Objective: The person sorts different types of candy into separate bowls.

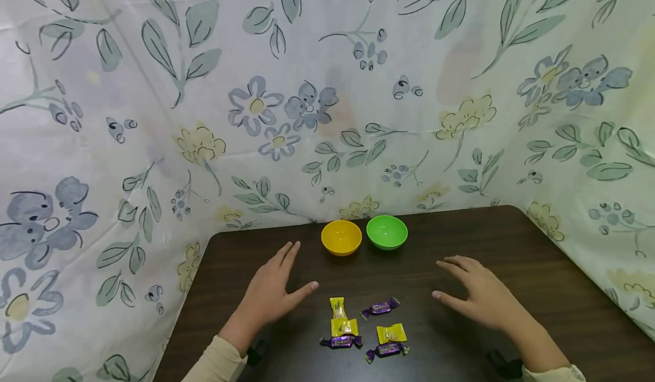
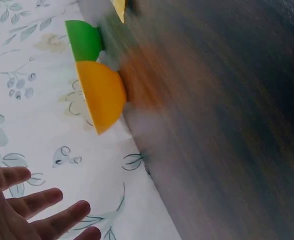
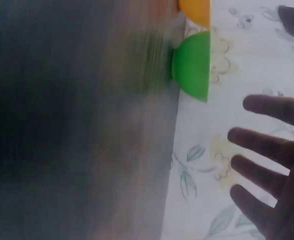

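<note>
Six candies (image 1: pixel 344 328) lie on the table (image 1: pixel 425 274) between the left hand (image 1: pixel 271 291) and right hand (image 1: pixel 478 294); I see the left nearer, the purple ones (image 1: pixel 380 308) running roughly crosswise. Both hands hover empty, well apart, fingers extended.

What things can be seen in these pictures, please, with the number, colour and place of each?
Cloth: count unclear, white with floral print, behind and beside the table
Table: 1, dark brown, before the cloth
Orange bowl: 1, orange-yellow, far part of table
Green bowl: 1, green, right of orange bowl
Yellow-wrapped pieces: 3, yellow, nearer part of table
Purple-wrapped pieces: 3, purple, among the yellow ones
Dark wrist items: 2, black, one by each wrist
Sleeves: 2, cream, bottom of head view
Left grip: 1, bare, left of wrapped pieces
Right grip: 1, bare, right of them
</note>
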Demonstrator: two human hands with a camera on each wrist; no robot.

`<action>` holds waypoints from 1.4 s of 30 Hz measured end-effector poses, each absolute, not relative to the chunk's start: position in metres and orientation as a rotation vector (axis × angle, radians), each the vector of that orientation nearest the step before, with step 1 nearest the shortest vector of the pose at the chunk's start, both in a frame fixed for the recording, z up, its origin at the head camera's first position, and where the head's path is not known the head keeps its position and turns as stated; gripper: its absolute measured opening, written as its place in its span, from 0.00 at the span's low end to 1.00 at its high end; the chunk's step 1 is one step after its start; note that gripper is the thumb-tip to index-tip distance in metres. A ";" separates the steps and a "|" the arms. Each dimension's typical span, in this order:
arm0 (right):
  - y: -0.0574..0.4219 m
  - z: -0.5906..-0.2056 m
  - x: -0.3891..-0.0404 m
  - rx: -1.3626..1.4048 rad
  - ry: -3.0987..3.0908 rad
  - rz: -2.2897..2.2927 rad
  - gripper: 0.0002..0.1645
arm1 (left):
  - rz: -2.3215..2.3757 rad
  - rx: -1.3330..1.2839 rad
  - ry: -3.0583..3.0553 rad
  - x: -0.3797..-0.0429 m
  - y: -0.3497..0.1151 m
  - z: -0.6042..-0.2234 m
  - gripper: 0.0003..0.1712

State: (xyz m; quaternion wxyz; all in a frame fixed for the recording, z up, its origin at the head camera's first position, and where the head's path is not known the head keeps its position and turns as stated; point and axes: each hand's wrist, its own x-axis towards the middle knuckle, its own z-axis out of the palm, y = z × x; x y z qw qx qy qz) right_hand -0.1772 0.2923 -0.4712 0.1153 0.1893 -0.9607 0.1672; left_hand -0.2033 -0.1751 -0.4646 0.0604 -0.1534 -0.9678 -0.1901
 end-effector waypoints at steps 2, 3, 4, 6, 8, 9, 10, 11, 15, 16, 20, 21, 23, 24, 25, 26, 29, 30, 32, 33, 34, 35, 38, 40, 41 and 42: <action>0.289 -0.474 -0.175 0.592 -2.801 0.538 0.39 | -0.575 -0.473 -2.931 -0.205 -0.175 -0.465 0.60; 0.288 -0.475 -0.174 0.609 -2.795 0.556 0.37 | -0.573 -0.486 -2.929 -0.207 -0.175 -0.466 0.60; 0.286 -0.476 -0.173 0.621 -2.789 0.565 0.36 | -0.563 -0.501 -2.929 -0.208 -0.175 -0.467 0.60; 0.282 -0.478 -0.172 0.632 -2.778 0.584 0.32 | -0.563 -0.532 -2.926 -0.211 -0.175 -0.469 0.59; 0.277 -0.480 -0.169 0.637 -2.775 0.589 0.29 | -0.566 -0.561 -2.923 -0.214 -0.174 -0.472 0.58; 0.275 -0.480 -0.168 0.633 -2.778 0.593 0.28 | -0.566 -0.571 -2.924 -0.215 -0.174 -0.474 0.58; 0.273 -0.481 -0.166 0.631 -2.782 0.594 0.27 | -0.564 -0.575 -2.926 -0.217 -0.174 -0.476 0.58; 0.271 -0.482 -0.165 0.630 -2.789 0.602 0.26 | -0.571 -0.578 -2.929 -0.218 -0.173 -0.477 0.58; 0.267 -0.488 -0.160 0.640 -2.827 0.609 0.25 | -0.588 -0.598 -2.931 -0.225 -0.173 -0.482 0.59; 0.266 -0.490 -0.159 0.651 -2.831 0.607 0.25 | -0.595 -0.601 -2.930 -0.227 -0.173 -0.483 0.58; 0.263 -0.496 -0.156 0.708 -2.853 0.619 0.23 | -0.613 -0.613 -2.926 -0.234 -0.175 -0.485 0.59; 0.262 -0.498 -0.155 0.725 -2.859 0.622 0.23 | -0.617 -0.613 -2.930 -0.236 -0.175 -0.486 0.59; 0.260 -0.500 -0.154 0.756 -2.873 0.638 0.23 | -0.613 -0.615 -2.944 -0.239 -0.175 -0.487 0.60; 0.259 -0.501 -0.153 0.771 -2.880 0.648 0.23 | -0.618 -0.618 -2.948 -0.240 -0.175 -0.488 0.60; 0.258 -0.502 -0.153 0.785 -2.887 0.652 0.24 | -0.620 -0.617 -2.952 -0.241 -0.175 -0.489 0.60; 0.256 -0.503 -0.152 0.801 -2.892 0.658 0.24 | -0.625 -0.618 -2.954 -0.243 -0.174 -0.490 0.60; 0.253 -0.505 -0.151 0.857 -2.902 0.684 0.24 | -0.630 -0.611 -2.962 -0.247 -0.173 -0.494 0.60; 0.252 -0.506 -0.150 0.876 -2.905 0.692 0.25 | -0.631 -0.606 -2.967 -0.249 -0.173 -0.495 0.60; 0.249 -0.507 -0.149 0.911 -2.909 0.710 0.25 | -0.626 -0.599 -2.981 -0.253 -0.172 -0.499 0.59; 0.248 -0.508 -0.148 0.923 -2.912 0.717 0.25 | -0.618 -0.595 -2.989 -0.255 -0.171 -0.500 0.59; 0.247 -0.508 -0.148 0.932 -2.916 0.724 0.25 | -0.614 -0.595 -2.994 -0.257 -0.169 -0.500 0.59; 0.245 -0.509 -0.147 0.941 -2.920 0.726 0.25 | -0.608 -0.597 -2.997 -0.259 -0.168 -0.501 0.59; 0.242 -0.509 -0.145 0.957 -2.937 0.739 0.26 | -0.609 -0.622 -2.994 -0.266 -0.163 -0.502 0.59; 0.239 -0.509 -0.144 0.966 -2.957 0.759 0.26 | -0.584 -0.644 -2.996 -0.271 -0.159 -0.501 0.59; 0.237 -0.509 -0.144 0.971 -2.970 0.774 0.26 | -0.574 -0.655 -2.998 -0.273 -0.158 -0.502 0.60; 0.235 -0.509 -0.144 0.977 -2.977 0.792 0.26 | -0.559 -0.667 -3.004 -0.276 -0.156 -0.502 0.60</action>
